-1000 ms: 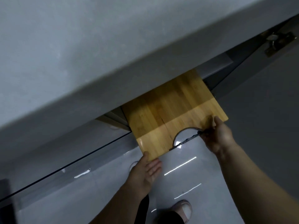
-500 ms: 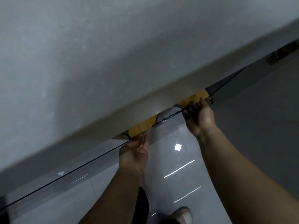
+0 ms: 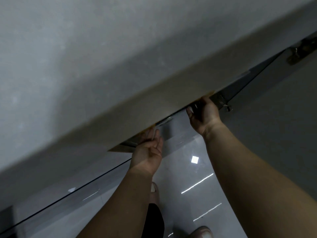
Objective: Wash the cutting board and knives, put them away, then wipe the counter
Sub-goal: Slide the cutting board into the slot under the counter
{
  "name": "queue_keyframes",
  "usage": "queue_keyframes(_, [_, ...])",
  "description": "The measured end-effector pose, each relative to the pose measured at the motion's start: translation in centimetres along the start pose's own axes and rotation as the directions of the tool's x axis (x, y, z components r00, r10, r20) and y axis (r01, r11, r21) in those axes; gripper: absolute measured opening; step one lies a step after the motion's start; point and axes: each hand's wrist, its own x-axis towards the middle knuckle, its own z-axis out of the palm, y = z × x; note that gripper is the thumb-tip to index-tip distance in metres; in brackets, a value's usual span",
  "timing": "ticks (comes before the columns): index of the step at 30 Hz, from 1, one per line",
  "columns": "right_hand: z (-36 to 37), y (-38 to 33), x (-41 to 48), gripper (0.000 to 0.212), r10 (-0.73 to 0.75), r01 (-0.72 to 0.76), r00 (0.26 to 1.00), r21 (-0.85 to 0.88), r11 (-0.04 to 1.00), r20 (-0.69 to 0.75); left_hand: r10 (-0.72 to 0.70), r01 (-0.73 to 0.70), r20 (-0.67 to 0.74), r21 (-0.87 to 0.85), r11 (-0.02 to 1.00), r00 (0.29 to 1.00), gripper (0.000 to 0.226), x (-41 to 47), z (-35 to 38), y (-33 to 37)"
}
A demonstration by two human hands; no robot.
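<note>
Cutting board (image 3: pixel 210 93) almost fully in slot under counter (image 3: pixel 103 57), only thin wood slivers showing. Left hand (image 3: pixel 147 152): straight fingers press near edge. Right hand (image 3: pixel 204 115): fingers curled on same edge. I'd push level and even, then pull fingers clear before board seats.

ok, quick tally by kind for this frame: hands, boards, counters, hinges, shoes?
hands: 2, left hand and right hand
cutting board: 1, only slivers of it showing
counter: 1
hinges: 2
shoes: 2, both partly hidden
total: 8
</note>
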Motion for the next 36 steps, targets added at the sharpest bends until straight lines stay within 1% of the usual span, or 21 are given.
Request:
queue_keyframes(2, [-0.1, 0.0, -0.2, 0.039, -0.009, 0.008, 1.0, -0.058, 0.998, -0.013, -0.014, 0.012, 0.031, 0.056, 0.998, 0.999, 0.062, 0.0, 0.0, -0.4])
queue_keyframes(5, [-0.4, -0.3, -1.2, 0.041, -0.009, 0.007, 1.0, -0.151, 0.988, -0.019, -0.033, 0.017, 0.1, 0.161, 0.987, 0.994, 0.063, -1.1, -0.2, -1.1])
queue_keyframes(8, [-0.9, -0.8, -2.8, 0.041, -0.008, 0.005, 1.0, -0.204, 0.979, -0.016, -0.047, -0.005, 0.179, 0.28, 0.96, 0.983, 0.058, -2.5, -1.0, -1.2])
queue_keyframes(12, [-2.6, -2.3, -6.3, 0.038, -0.016, 0.018, 1.0, -0.28, 0.96, 0.009, -0.059, -0.047, 0.25, 0.398, 0.916, 0.966, 0.045, -5.4, -1.0, -1.2])
queue_keyframes(14, [-3.4, -3.5, -8.6, 0.037, -0.03, 0.035, 0.999, -0.29, 0.957, 0.02, -0.05, -0.087, 0.282, 0.454, 0.887, 0.958, 0.039, -7.6, -0.2, -1.2])
queue_keyframes(16, [-4.2, -4.8, -11.2, 0.033, -0.063, 0.068, 0.998, -0.283, 0.957, 0.029, -0.034, -0.138, 0.313, 0.513, 0.847, 0.949, 0.031, -10.0, 0.5, -1.2])
queue_keyframes(19, [-5.7, -6.8, -15.3, 0.023, -0.131, 0.13, 0.991, -0.332, 0.934, 0.02, 0.003, -0.241, 0.372, 0.595, 0.767, 0.928, 0.022, -13.8, 1.4, -1.3])
queue_keyframes(21, [-6.8, -8.0, -18.0, 0.02, -0.194, 0.175, 0.981, -0.397, 0.901, -0.008, 0.039, -0.329, 0.424, 0.638, 0.696, 0.905, 0.019, -16.3, 1.8, -1.2])
queue_keyframes(23, [-8.0, -9.3, -20.9, 0.023, -0.279, 0.228, 0.96, -0.496, 0.838, -0.029, 0.079, -0.423, 0.481, 0.67, 0.61, 0.873, 0.018, -18.7, 2.1, -1.1])
queue_keyframes(24, [-8.6, -10.0, -22.5, 0.025, -0.327, 0.25, 0.944, -0.566, 0.785, -0.037, 0.106, -0.488, 0.519, 0.687, 0.538, 0.848, 0.017, -19.9, 2.1, -0.8])
queue_keyframes(25, [-9.3, -10.8, -24.0, 0.028, -0.386, 0.271, 0.922, -0.652, 0.708, -0.036, 0.141, -0.568, 0.572, 0.695, 0.44, 0.808, 0.017, -21.1, 2.1, -0.5])
queue_keyframes(26, [-10.3, -11.5, -25.5, 0.033, -0.448, 0.283, 0.894, -0.752, 0.595, -0.017, 0.178, -0.655, 0.634, 0.691, 0.307, 0.752, 0.016, -22.3, 2.0, 0.0])
queue_keyframes(27, [-11.4, -12.3, -27.0, 0.04, -0.495, 0.264, 0.869, -0.859, 0.438, 0.015, 0.211, -0.739, 0.71, 0.659, 0.137, 0.672, 0.014, -23.3, 1.9, 0.5])
queue_keyframes(28, [-12.7, -12.9, -28.4, 0.046, -0.528, 0.215, 0.848, -0.937, 0.276, 0.039, 0.231, -0.797, 0.788, 0.599, -0.075, 0.57, 0.011, -24.1, 1.6, 1.1])
queue_keyframes(29, [-13.9, -13.4, -29.8, 0.051, -0.566, 0.153, 0.823, -0.979, 0.134, 0.051, 0.217, -0.809, 0.861, 0.507, -0.298, 0.46, 0.016, -25.0, 1.3, 2.0])
queue_keyframes(30, [-15.1, -14.0, -31.1, 0.054, -0.615, 0.094, 0.787, -0.994, 0.05, 0.043, 0.165, -0.783, 0.912, 0.408, -0.47, 0.376, 0.027, -25.6, 0.9, 2.8])
queue_keyframes(31, [-16.1, -14.5, -32.2, 0.055, -0.667, 0.048, 0.745, -0.999, 0.011, 0.028, 0.118, -0.749, 0.939, 0.33, -0.574, 0.323, 0.036, -26.1, 0.5, 3.6])
queue_keyframes(33, [-17.5, -15.4, -33.8, 0.057, -0.736, -0.039, 0.676, -0.998, -0.054, 0.014, 0.128, -0.661, 0.955, 0.28, -0.697, 0.269, 0.04, -26.9, 0.3, 5.0])
queue_keyframes(35, [-18.7, -16.2, -34.5, 0.061, -0.758, -0.12, 0.652, -0.985, -0.127, 0.019, 0.189, -0.568, 0.954, 0.291, -0.77, 0.232, 0.041, -27.7, 0.7, 6.2])
queue_keyframes(36, [-19.1, -16.6, -34.7, 0.062, -0.764, -0.152, 0.645, -0.981, -0.122, -0.005, 0.225, -0.528, 0.952, 0.303, -0.793, 0.208, 0.04, -27.9, 1.0, 6.7])
